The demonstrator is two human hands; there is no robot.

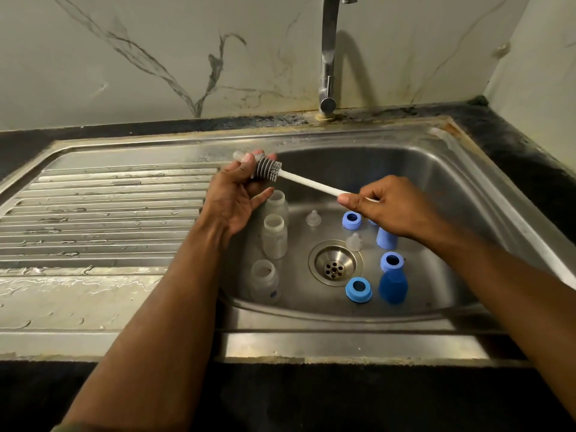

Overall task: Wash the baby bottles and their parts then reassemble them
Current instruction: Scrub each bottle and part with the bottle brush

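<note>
**Scrubbing a teat over the sink**

The steel sink [442, 182] lies beneath both my forearms, its ribbed draining board [103, 213] stretching out past my left wrist. The tap [328, 57] rises from the rim beyond my fingers, no water falling from it.

My left arm reaches up from the lower left, wrist bent back, palm turned towards me. My left hand [237, 198] holds a clear teat [241, 155] up at its fingertips, thumb and fingers curled round it, with the little finger hanging loose below. My right arm comes in from the right edge, and my right hand [389, 207] pinches the far end of the white handle of the bottle brush [299, 179] between thumb and curled fingers. The handle slants up from there to the grey ribbed head, which is pushed against the teat at my left fingertips.

Down in the basin, three clear bottles [274, 232] stand open-mouthed in a row just below my left fingers. Below my right hand stand two blue caps [393, 285], one partly hidden by my knuckles. Three blue collar rings [358, 289] sit near them, and two more clear teats [312, 218] rest between my hands, above the drain [335, 263].
</note>
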